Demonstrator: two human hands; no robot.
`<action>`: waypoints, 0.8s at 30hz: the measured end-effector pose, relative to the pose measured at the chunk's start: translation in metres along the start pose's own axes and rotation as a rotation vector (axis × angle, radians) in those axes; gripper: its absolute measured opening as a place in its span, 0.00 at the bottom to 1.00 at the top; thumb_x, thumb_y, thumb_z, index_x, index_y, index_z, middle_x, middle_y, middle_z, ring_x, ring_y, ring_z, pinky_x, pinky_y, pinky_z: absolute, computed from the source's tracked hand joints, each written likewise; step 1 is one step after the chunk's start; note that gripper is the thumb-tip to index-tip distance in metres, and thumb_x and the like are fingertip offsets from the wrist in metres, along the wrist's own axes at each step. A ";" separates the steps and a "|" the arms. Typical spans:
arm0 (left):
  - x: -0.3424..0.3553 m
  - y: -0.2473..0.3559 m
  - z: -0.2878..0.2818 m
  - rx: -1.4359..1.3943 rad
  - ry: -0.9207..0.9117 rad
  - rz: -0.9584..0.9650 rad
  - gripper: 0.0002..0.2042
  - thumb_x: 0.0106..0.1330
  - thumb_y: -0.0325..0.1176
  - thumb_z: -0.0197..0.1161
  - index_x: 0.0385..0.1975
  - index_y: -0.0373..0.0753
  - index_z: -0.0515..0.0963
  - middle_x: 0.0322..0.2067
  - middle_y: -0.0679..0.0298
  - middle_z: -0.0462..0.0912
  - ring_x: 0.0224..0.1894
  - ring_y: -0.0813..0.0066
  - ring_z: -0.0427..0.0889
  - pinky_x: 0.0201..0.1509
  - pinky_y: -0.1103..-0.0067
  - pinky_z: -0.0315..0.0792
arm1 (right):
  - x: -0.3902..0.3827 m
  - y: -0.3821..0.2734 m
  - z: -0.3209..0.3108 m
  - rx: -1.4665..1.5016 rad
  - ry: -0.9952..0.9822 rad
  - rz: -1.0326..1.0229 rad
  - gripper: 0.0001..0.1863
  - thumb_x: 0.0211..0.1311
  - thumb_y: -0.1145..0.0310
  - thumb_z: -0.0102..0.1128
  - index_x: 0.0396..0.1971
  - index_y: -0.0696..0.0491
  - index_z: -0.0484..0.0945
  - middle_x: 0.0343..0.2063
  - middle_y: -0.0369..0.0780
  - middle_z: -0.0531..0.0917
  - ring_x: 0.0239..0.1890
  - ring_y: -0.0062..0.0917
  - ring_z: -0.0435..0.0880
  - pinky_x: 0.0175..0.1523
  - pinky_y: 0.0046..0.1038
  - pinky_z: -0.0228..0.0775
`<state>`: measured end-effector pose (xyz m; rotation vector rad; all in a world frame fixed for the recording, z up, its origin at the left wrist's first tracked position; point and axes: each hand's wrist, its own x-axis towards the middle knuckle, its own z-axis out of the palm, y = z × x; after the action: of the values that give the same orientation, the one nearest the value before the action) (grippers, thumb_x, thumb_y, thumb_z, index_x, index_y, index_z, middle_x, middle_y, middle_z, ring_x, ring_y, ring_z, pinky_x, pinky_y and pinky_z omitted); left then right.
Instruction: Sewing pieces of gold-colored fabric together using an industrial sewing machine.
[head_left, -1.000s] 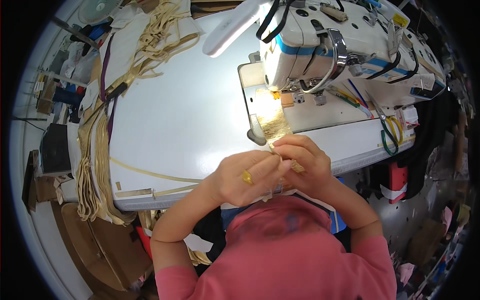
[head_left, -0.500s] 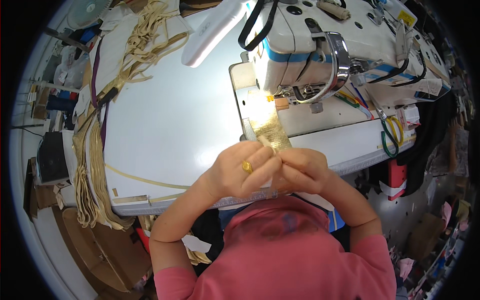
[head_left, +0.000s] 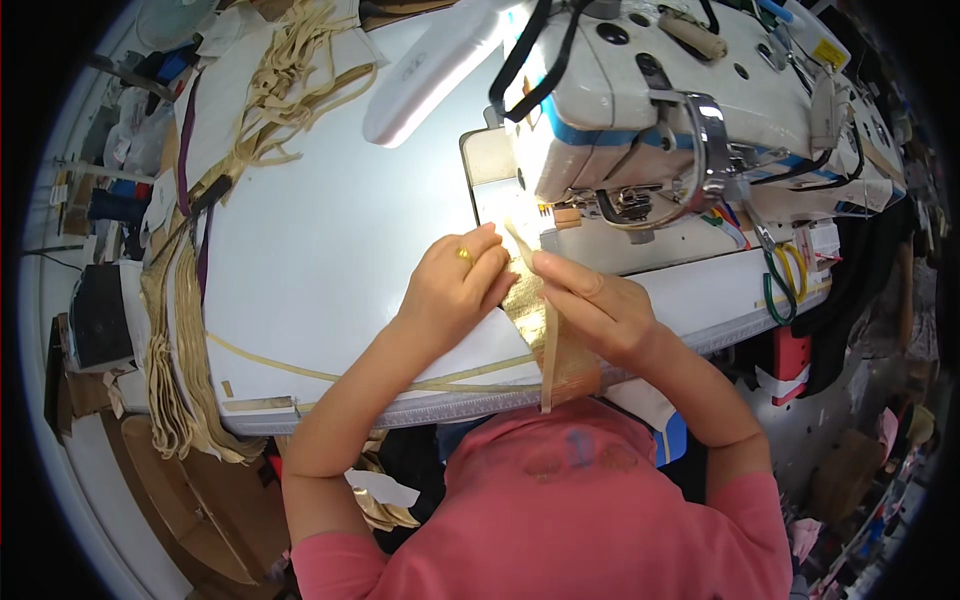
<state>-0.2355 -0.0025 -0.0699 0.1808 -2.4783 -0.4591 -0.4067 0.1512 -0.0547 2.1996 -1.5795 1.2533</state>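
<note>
My left hand (head_left: 455,285), a gold ring on a finger, is closed on the left edge of a shiny gold fabric band (head_left: 565,370), just in front of the sewing machine's needle area (head_left: 550,215). My right hand (head_left: 605,310) pinches a narrow cream strip (head_left: 551,350) laid along that band, its upper end toward the needle. The band runs down toward the table's front edge. The white machine (head_left: 600,130) stands above both hands, its lit work plate partly hidden by the fabric and fingers.
Gold and cream strips (head_left: 170,350) hang over the left of the white table (head_left: 320,250). A white elongated device (head_left: 420,85) sits left of the machine head. Scissors with green and yellow handles (head_left: 785,270) lie at the right end. A cardboard box (head_left: 175,500) is at lower left.
Both hands have moved up toward the needle area and apart from each other. The cream strip now stretches along the gold band, down to the table's front edge.
</note>
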 end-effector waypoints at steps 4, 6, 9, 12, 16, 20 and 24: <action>-0.011 0.012 -0.007 0.085 0.014 0.016 0.13 0.55 0.29 0.73 0.37 0.35 0.80 0.43 0.56 0.82 0.44 0.59 0.84 0.46 0.69 0.77 | 0.013 0.008 0.012 0.006 -0.051 0.049 0.14 0.49 0.79 0.66 0.39 0.61 0.83 0.48 0.47 0.86 0.46 0.37 0.89 0.45 0.31 0.83; -0.010 0.014 -0.012 0.101 0.023 0.022 0.10 0.55 0.29 0.73 0.34 0.37 0.79 0.39 0.59 0.81 0.44 0.62 0.84 0.45 0.70 0.77 | 0.011 0.014 0.020 -0.131 -0.136 0.037 0.15 0.47 0.76 0.66 0.39 0.60 0.84 0.46 0.44 0.86 0.45 0.36 0.87 0.45 0.31 0.81; -0.007 0.006 -0.015 0.115 -0.039 0.054 0.08 0.57 0.28 0.71 0.32 0.39 0.78 0.37 0.62 0.81 0.42 0.65 0.84 0.45 0.71 0.76 | 0.012 0.011 0.017 -0.214 -0.189 0.045 0.16 0.46 0.73 0.65 0.39 0.59 0.85 0.45 0.40 0.87 0.44 0.32 0.86 0.45 0.29 0.78; 0.004 -0.007 -0.018 0.022 -0.066 0.032 0.06 0.59 0.26 0.69 0.32 0.38 0.77 0.36 0.62 0.80 0.38 0.65 0.84 0.40 0.71 0.76 | 0.013 0.010 0.016 -0.261 -0.189 0.011 0.16 0.47 0.72 0.64 0.39 0.57 0.86 0.45 0.39 0.87 0.43 0.29 0.84 0.46 0.29 0.75; 0.029 -0.019 -0.012 -0.325 0.043 -0.321 0.09 0.63 0.23 0.66 0.41 0.33 0.77 0.35 0.57 0.80 0.30 0.62 0.82 0.32 0.71 0.76 | 0.012 0.012 0.018 -0.265 -0.203 -0.007 0.16 0.47 0.71 0.63 0.39 0.57 0.86 0.45 0.38 0.87 0.43 0.28 0.83 0.50 0.31 0.74; 0.047 -0.023 -0.014 -0.471 -0.068 -0.618 0.10 0.62 0.23 0.67 0.42 0.32 0.78 0.35 0.56 0.80 0.30 0.61 0.82 0.33 0.71 0.76 | 0.011 0.011 0.018 -0.289 -0.197 -0.004 0.15 0.48 0.71 0.63 0.39 0.56 0.86 0.45 0.37 0.87 0.43 0.27 0.83 0.52 0.33 0.72; 0.023 -0.021 -0.013 -0.077 -0.021 -0.007 0.08 0.57 0.25 0.71 0.35 0.36 0.80 0.35 0.62 0.81 0.38 0.63 0.83 0.42 0.70 0.76 | 0.010 0.010 0.017 -0.296 -0.198 0.014 0.15 0.48 0.71 0.63 0.38 0.56 0.86 0.44 0.37 0.87 0.43 0.25 0.83 0.56 0.33 0.70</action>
<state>-0.2458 -0.0317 -0.0551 0.1544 -2.4760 -0.5613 -0.4046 0.1305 -0.0622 2.1761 -1.7245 0.7631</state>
